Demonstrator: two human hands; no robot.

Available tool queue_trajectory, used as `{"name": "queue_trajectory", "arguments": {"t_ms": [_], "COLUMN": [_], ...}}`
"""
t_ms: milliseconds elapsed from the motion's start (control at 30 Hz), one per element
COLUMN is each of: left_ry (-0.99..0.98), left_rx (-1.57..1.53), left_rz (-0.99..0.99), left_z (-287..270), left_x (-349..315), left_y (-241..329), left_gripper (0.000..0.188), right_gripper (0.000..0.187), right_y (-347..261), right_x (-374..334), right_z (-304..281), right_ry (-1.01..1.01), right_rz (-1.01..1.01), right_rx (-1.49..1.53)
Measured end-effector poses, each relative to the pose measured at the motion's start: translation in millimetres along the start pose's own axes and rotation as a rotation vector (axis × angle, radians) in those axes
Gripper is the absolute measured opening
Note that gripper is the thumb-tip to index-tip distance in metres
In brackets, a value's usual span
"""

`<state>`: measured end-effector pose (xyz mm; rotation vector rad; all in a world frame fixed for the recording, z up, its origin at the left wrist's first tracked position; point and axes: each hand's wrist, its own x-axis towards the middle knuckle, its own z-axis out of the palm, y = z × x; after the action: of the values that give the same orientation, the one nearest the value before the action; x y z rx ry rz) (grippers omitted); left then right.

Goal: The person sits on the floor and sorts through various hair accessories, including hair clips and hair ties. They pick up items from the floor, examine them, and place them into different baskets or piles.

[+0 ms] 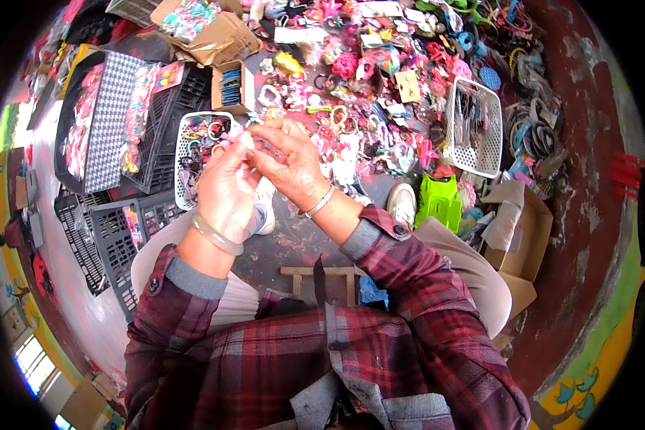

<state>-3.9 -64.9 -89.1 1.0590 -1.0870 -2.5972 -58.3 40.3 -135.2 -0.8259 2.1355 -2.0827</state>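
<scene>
In front of me, my left hand (226, 180) and my right hand (295, 166) meet with their fingertips pinched close together. A small pale pink piece (231, 136) shows at the left fingertips; its kind is too small to tell, and the fingers hide part of it. Whatever the right fingertips pinch cannot be made out. Just beyond and left of the hands stands a white plastic basket (180, 166) with small dark, red and white hair ties in it. My left hand overlaps its right side in view.
A large heap of colourful hair accessories (345, 66) covers the floor ahead. Another white basket (497, 136) stands right, near a green plastic container (438, 202) and an open cardboard box (539, 222). Dark crates (115, 229) lie left. A small carton (246, 87) holds blue cards.
</scene>
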Motion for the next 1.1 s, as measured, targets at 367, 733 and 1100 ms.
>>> {"name": "queue_trajectory", "arguments": {"t_ms": [367,733,1100], "left_ry": [0.015,-0.027,-0.047], "left_rx": [0.08,0.063,0.054], "left_rz": [-0.016,-0.172,-0.219], "left_z": [28,32,42], "left_x": [-23,-24,-28], "left_y": [27,34,32], "left_gripper": [0.017,0.019,0.029], "right_gripper": [0.037,0.033,0.049], "right_y": [253,323,272], "right_x": [-84,-80,-132], "right_z": [-101,-96,8], "right_ry": [0.105,0.051,-0.129], "right_rz": [0.769,0.878,0.615], "right_rx": [-0.577,-0.868,-0.123]}}
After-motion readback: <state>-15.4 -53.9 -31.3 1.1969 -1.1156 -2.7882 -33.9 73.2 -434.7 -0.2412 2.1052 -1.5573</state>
